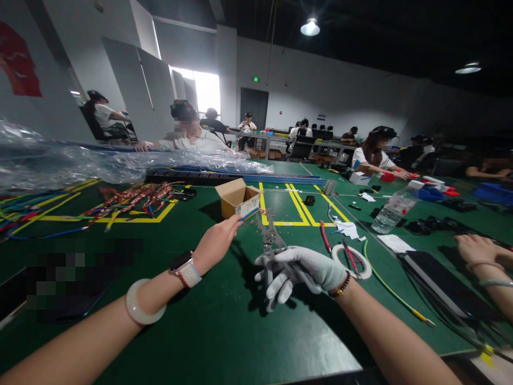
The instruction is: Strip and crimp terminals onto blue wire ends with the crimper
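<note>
My left hand, bare with a watch and a pale bangle, pinches a thin blue wire. The wire's coppery tip lies at the jaws of the wire strippers. My right hand, in a whitish glove, is wrapped around the strippers' handles, jaws pointing away from me. Whether the jaws touch the wire I cannot tell. Just beyond my left hand stands an opened cardboard box. Small copper-coloured scraps are scattered on the green table beside the strippers.
Bundled copper-ended wires lie at left, near plastic wrapping. To the right are a tape roll, a green-yellow cable, a water bottle and a black case. Another person's hand rests at far right.
</note>
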### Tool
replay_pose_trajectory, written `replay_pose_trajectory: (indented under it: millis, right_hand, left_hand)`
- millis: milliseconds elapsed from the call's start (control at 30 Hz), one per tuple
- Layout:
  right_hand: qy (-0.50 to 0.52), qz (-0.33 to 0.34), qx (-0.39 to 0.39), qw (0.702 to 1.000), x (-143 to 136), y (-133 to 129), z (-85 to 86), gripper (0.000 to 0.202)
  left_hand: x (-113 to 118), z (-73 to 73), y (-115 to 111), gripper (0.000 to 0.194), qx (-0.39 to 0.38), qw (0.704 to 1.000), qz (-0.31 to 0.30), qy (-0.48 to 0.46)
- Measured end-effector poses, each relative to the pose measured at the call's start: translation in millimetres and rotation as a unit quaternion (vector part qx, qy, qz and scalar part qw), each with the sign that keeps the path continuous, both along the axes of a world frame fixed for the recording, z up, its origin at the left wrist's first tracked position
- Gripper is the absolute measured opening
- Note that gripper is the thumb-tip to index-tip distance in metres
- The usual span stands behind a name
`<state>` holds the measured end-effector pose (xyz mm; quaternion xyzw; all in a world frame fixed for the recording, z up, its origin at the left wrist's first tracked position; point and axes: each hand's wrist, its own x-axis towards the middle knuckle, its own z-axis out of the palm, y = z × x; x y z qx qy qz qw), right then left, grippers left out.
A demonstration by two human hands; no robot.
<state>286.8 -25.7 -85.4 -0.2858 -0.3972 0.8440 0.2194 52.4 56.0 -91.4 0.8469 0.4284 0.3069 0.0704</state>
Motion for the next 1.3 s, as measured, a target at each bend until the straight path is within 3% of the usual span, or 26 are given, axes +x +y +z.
replay_pose_trajectory:
  millis: [133, 267, 367, 433, 533, 633, 700, 900, 1167, 1300]
  right_hand:
    - [-0.030, 0.036, 0.031, 0.998, 11.7, 0.8, 1.1, 0.041]
    - [-0.079, 0.056, 0.118, 0.988, 34.9, -1.4, 17.7, 0.045]
    - [-0.146, -0.029, 0.236, 0.960, 45.1, 0.2, 27.9, 0.047]
    - [-0.225, -0.143, 0.326, 0.907, 45.9, 6.8, 24.8, 0.044]
    - [-0.353, -0.282, 0.449, 0.770, 42.7, 22.0, 5.3, 0.043]
    - [-0.442, -0.312, 0.550, 0.637, 39.6, 34.2, -19.0, 0.050]
    - [-0.470, -0.308, 0.587, 0.582, 37.9, 38.3, -31.2, 0.058]
    - [-0.509, -0.307, 0.630, 0.500, 29.9, 44.0, -45.7, 0.070]
    - [-0.546, -0.300, 0.643, 0.446, 23.5, 47.5, -50.2, 0.078]
    - [-0.555, -0.299, 0.662, 0.405, 24.0, 48.3, -51.3, 0.075]
  left_hand:
    - [-4.8, -2.4, 10.6, 0.028, -0.046, 0.997, 0.005, -0.057]
    - [-6.9, -8.3, 16.3, 0.030, -0.069, 0.996, 0.006, -0.053]
    - [-4.9, -16.3, 15.5, 0.028, -0.052, 0.998, -0.001, -0.025]
    - [-2.6, -22.5, 13.3, 0.027, -0.030, 0.999, -0.013, -0.004]
    - [0.3, -30.4, 9.1, 0.027, 0.001, 0.999, -0.033, 0.028]
    - [0.7, -34.0, 4.8, 0.028, 0.012, 0.998, -0.032, 0.057]
    - [0.0, -34.0, 2.0, 0.029, 0.009, 0.997, -0.027, 0.073]
    - [-2.5, -31.9, -4.9, 0.032, 0.012, 0.996, -0.038, 0.082]
    - [-3.6, -35.2, -6.4, 0.035, 0.017, 0.995, -0.065, 0.079]
    - [-3.5, -35.6, -7.2, 0.039, 0.013, 0.994, -0.071, 0.078]
